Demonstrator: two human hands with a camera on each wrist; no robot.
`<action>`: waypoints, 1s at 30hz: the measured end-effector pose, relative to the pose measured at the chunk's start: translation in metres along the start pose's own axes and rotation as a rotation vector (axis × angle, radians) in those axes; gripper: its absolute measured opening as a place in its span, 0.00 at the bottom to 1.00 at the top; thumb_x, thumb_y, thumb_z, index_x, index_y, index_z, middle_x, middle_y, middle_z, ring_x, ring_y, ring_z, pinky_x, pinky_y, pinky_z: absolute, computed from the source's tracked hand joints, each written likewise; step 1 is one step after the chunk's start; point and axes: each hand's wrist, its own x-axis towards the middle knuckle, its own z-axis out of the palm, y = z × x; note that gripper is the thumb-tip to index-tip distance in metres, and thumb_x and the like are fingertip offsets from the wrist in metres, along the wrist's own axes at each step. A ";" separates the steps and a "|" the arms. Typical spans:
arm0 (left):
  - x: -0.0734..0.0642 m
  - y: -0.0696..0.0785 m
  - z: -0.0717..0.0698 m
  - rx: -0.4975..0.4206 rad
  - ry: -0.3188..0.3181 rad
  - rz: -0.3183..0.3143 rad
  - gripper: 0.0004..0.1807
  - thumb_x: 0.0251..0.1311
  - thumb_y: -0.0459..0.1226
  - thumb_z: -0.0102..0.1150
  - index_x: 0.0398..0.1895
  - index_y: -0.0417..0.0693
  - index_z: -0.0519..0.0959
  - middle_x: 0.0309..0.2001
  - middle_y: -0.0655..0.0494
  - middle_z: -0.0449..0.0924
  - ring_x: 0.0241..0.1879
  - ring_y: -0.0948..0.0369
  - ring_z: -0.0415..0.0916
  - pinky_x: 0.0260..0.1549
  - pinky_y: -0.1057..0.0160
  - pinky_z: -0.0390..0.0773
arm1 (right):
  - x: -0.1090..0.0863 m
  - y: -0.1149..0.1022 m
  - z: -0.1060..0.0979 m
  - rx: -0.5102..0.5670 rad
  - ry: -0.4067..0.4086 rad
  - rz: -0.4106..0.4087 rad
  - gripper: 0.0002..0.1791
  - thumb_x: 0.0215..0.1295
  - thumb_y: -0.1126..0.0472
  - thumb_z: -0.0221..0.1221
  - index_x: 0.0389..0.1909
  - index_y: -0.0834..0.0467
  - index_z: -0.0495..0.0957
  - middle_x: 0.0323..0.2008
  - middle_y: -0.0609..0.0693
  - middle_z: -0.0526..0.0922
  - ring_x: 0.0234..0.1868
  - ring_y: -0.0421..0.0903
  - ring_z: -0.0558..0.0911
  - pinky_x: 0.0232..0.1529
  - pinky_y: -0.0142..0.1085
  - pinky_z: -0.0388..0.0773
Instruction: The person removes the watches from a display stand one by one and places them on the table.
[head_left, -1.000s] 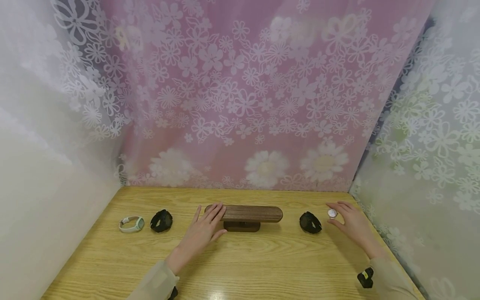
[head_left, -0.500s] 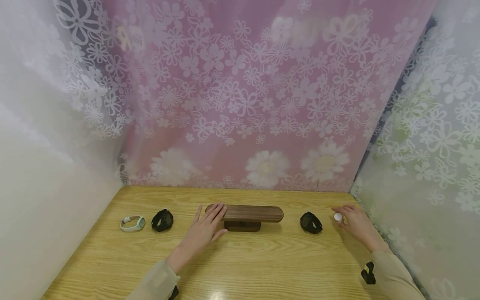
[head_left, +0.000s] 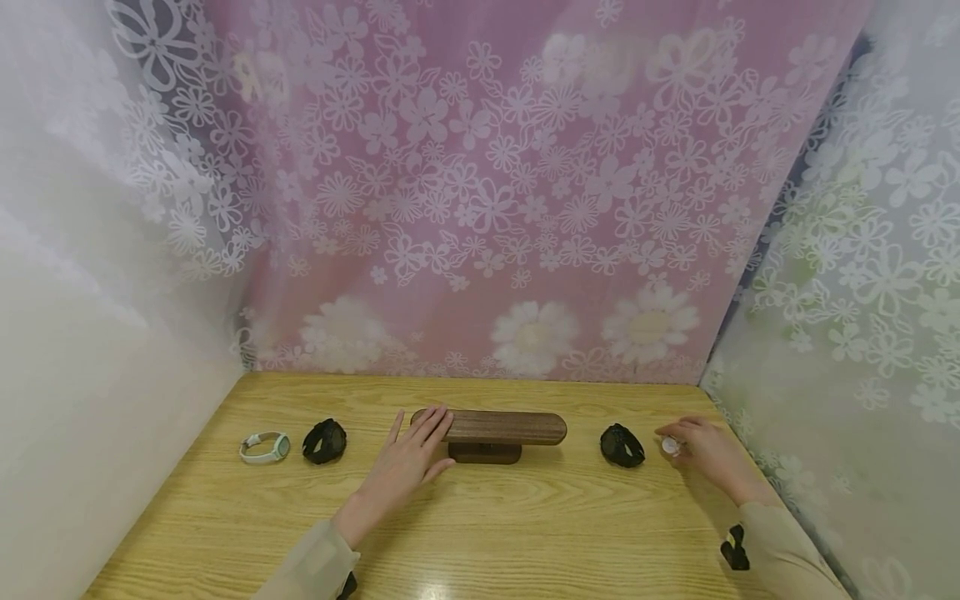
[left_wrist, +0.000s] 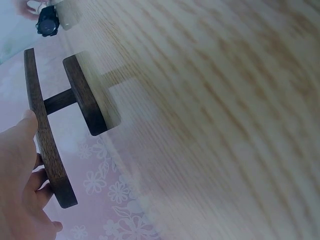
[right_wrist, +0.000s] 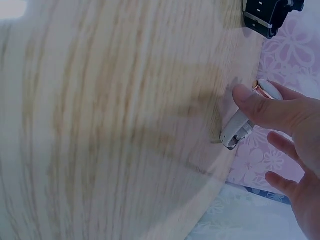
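My left hand [head_left: 405, 458] rests on the left end of a dark wooden watch stand [head_left: 510, 427], its fingers laid across the top bar. In the left wrist view the T-shaped stand [left_wrist: 85, 95] shows its bar, post and base, with my thumb at the bar's edge. At the right, my right hand [head_left: 708, 450] pinches a small white wristwatch [head_left: 671, 446] between thumb and fingers, low at the tabletop. The right wrist view shows the white watch [right_wrist: 239, 127] with its strap closed in a loop and a rose-gold case edge; my thumb partly hides it.
A black watch [head_left: 622, 446] lies between the stand and my right hand. Left of the stand lie another black watch [head_left: 324, 441] and a pale green watch [head_left: 265, 447]. Flowered curtains [head_left: 480, 208] border the wooden table [head_left: 525, 533] at the back and right.
My right hand has shifted the white watch, first slightly right and nearer, then a little back left toward the black watch. The left hand and stand have stayed in place.
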 end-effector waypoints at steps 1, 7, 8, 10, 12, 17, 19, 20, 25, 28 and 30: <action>0.000 0.000 0.000 0.002 0.002 0.003 0.40 0.69 0.57 0.56 0.77 0.46 0.63 0.76 0.49 0.61 0.74 0.52 0.62 0.74 0.37 0.52 | 0.001 0.000 0.001 0.007 -0.011 0.001 0.27 0.44 0.70 0.77 0.51 0.59 0.86 0.47 0.57 0.86 0.53 0.67 0.79 0.48 0.61 0.79; 0.000 0.000 0.000 0.008 0.004 0.006 0.40 0.70 0.56 0.56 0.77 0.45 0.63 0.76 0.48 0.62 0.74 0.52 0.62 0.73 0.37 0.53 | 0.003 -0.003 0.003 0.032 -0.054 0.029 0.25 0.48 0.72 0.75 0.51 0.59 0.86 0.48 0.58 0.86 0.56 0.70 0.77 0.49 0.62 0.79; 0.000 0.000 0.000 0.008 0.002 0.005 0.39 0.70 0.56 0.56 0.77 0.46 0.63 0.76 0.48 0.62 0.74 0.52 0.62 0.74 0.37 0.53 | 0.003 -0.003 0.003 0.034 -0.060 0.033 0.25 0.48 0.72 0.75 0.51 0.59 0.86 0.48 0.58 0.86 0.56 0.70 0.77 0.49 0.62 0.78; 0.000 0.000 0.000 0.005 -0.003 0.003 0.40 0.70 0.56 0.56 0.77 0.45 0.63 0.76 0.48 0.63 0.74 0.52 0.62 0.74 0.37 0.53 | 0.004 -0.003 0.003 0.039 -0.075 0.040 0.25 0.48 0.73 0.74 0.51 0.59 0.86 0.48 0.58 0.85 0.56 0.69 0.77 0.48 0.62 0.78; 0.000 0.000 0.001 0.013 -0.007 0.001 0.40 0.70 0.56 0.56 0.78 0.46 0.63 0.76 0.48 0.62 0.74 0.52 0.61 0.74 0.38 0.53 | 0.004 -0.003 0.003 0.039 -0.086 0.045 0.25 0.48 0.73 0.75 0.51 0.59 0.86 0.48 0.57 0.86 0.56 0.69 0.77 0.48 0.62 0.78; 0.001 -0.001 0.002 0.014 -0.004 -0.003 0.40 0.69 0.56 0.57 0.77 0.46 0.64 0.76 0.48 0.63 0.74 0.52 0.62 0.74 0.38 0.52 | 0.005 -0.006 0.002 0.043 -0.113 0.073 0.25 0.49 0.73 0.74 0.51 0.58 0.86 0.48 0.58 0.85 0.54 0.68 0.77 0.44 0.64 0.77; 0.001 -0.001 0.003 0.006 -0.005 -0.005 0.39 0.69 0.56 0.57 0.77 0.46 0.64 0.76 0.48 0.63 0.74 0.52 0.62 0.74 0.37 0.52 | 0.005 -0.007 0.001 0.052 -0.122 0.085 0.25 0.50 0.73 0.74 0.52 0.58 0.85 0.48 0.58 0.85 0.54 0.68 0.78 0.43 0.64 0.77; 0.001 -0.001 0.003 0.007 -0.006 -0.005 0.39 0.69 0.56 0.57 0.77 0.46 0.64 0.76 0.48 0.63 0.74 0.52 0.62 0.74 0.37 0.52 | 0.005 -0.007 0.000 0.057 -0.127 0.090 0.25 0.50 0.73 0.74 0.52 0.58 0.85 0.48 0.59 0.85 0.53 0.68 0.78 0.43 0.64 0.77; 0.000 0.000 0.002 0.019 0.000 0.000 0.40 0.70 0.57 0.55 0.77 0.46 0.63 0.76 0.48 0.63 0.74 0.53 0.62 0.74 0.38 0.52 | 0.003 -0.007 -0.001 0.082 -0.136 0.101 0.26 0.51 0.72 0.73 0.54 0.61 0.84 0.50 0.61 0.84 0.54 0.70 0.77 0.44 0.63 0.78; 0.000 0.000 0.002 0.014 0.014 0.003 0.39 0.70 0.57 0.56 0.77 0.46 0.64 0.76 0.48 0.63 0.74 0.52 0.62 0.74 0.37 0.52 | 0.002 -0.007 0.000 0.097 -0.138 0.112 0.27 0.52 0.72 0.73 0.56 0.62 0.82 0.51 0.62 0.84 0.55 0.70 0.77 0.45 0.62 0.78; 0.000 0.000 0.002 0.012 0.014 0.001 0.40 0.69 0.57 0.56 0.77 0.46 0.64 0.76 0.48 0.63 0.74 0.52 0.62 0.74 0.37 0.52 | 0.002 -0.007 0.000 0.099 -0.139 0.113 0.27 0.52 0.72 0.73 0.57 0.63 0.82 0.51 0.62 0.83 0.54 0.70 0.77 0.45 0.62 0.79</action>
